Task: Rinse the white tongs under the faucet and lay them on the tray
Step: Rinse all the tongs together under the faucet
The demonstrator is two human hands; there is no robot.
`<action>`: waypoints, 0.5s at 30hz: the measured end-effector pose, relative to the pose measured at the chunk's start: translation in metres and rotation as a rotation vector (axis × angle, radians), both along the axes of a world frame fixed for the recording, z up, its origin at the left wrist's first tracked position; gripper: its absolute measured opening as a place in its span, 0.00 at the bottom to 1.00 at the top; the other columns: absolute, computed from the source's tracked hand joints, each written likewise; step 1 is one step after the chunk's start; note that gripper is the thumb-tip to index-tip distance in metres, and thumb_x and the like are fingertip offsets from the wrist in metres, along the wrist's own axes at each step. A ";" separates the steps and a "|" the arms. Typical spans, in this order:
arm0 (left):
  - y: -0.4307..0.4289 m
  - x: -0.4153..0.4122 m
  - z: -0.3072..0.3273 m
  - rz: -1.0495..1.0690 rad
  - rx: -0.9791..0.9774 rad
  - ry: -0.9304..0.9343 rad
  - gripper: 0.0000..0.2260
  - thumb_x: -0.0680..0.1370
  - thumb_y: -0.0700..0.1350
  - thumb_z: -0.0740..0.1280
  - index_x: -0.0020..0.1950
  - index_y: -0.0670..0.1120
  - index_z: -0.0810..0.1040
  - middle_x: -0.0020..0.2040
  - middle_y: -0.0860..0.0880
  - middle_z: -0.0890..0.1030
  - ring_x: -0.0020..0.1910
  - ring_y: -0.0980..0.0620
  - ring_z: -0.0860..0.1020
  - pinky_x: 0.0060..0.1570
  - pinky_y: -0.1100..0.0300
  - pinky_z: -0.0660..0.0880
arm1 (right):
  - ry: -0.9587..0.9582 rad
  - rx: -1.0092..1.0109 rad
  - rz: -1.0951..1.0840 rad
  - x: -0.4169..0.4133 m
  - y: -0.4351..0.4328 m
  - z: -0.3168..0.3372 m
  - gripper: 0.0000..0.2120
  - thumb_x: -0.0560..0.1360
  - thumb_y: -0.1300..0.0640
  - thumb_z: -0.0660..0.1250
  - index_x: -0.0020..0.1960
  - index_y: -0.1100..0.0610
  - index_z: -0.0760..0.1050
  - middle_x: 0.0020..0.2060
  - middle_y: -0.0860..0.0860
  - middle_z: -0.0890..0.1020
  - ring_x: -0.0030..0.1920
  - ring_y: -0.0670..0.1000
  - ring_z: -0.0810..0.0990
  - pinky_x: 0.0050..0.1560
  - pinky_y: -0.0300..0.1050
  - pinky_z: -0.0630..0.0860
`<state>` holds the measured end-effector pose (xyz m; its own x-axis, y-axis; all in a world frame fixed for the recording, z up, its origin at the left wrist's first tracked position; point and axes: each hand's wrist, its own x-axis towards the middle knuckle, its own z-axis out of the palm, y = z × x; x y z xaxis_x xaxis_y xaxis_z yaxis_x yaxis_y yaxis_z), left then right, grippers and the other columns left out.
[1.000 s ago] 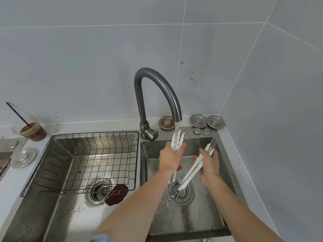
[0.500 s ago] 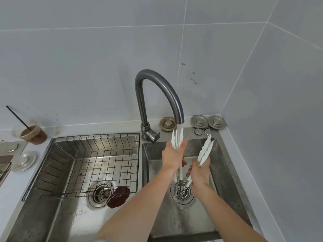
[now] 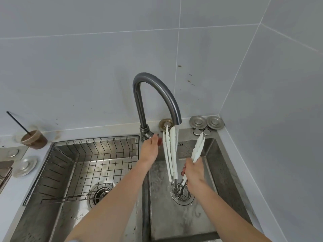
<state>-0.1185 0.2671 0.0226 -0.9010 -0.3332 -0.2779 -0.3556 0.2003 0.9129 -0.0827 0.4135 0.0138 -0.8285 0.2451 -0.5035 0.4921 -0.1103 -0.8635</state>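
— Why do the white tongs [image 3: 170, 151] stand tips-up in the right basin [image 3: 218, 163]?
— So the stream from the faucet [image 3: 139, 102] runs down their whole length. Their metal ends point at the drain [image 3: 183, 198], where the water leaves.
— Who holds them?
— Hard to tell. The right hand [image 3: 193, 170] is curled round a second pair [image 3: 198, 147], tilted clear of the stream. Its fingers lie close to the first pair's lower part, but contact is not plain.
— And the left hand [image 3: 150, 149]?
— Off the tongs, fingers stretched out to the lever [image 3: 148, 135] at the faucet's base, probably to shut the water off.
— So the rinse is nearly done?
— Likely. The wire tray [image 3: 96, 137] sits in the left basin, just beside, so the wet tongs need only cross the divider.
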 end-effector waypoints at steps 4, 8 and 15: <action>0.008 0.000 -0.003 0.073 -0.024 0.052 0.21 0.83 0.51 0.51 0.61 0.42 0.79 0.56 0.45 0.81 0.55 0.49 0.78 0.59 0.56 0.71 | -0.013 0.053 -0.010 0.001 0.002 -0.003 0.09 0.79 0.63 0.55 0.59 0.60 0.66 0.31 0.53 0.68 0.27 0.49 0.66 0.27 0.45 0.67; 0.009 -0.005 0.000 0.111 0.013 0.072 0.21 0.83 0.50 0.51 0.58 0.39 0.79 0.55 0.42 0.81 0.55 0.45 0.79 0.61 0.48 0.73 | -0.019 0.081 0.012 0.001 0.006 -0.006 0.11 0.78 0.63 0.55 0.60 0.60 0.66 0.30 0.53 0.68 0.27 0.49 0.66 0.29 0.46 0.67; 0.006 -0.021 0.013 0.267 0.136 0.083 0.21 0.83 0.47 0.51 0.36 0.47 0.77 0.37 0.47 0.79 0.42 0.47 0.78 0.47 0.56 0.75 | -0.025 0.074 0.049 0.010 0.019 -0.006 0.06 0.77 0.63 0.55 0.52 0.54 0.63 0.31 0.52 0.68 0.27 0.48 0.65 0.28 0.44 0.66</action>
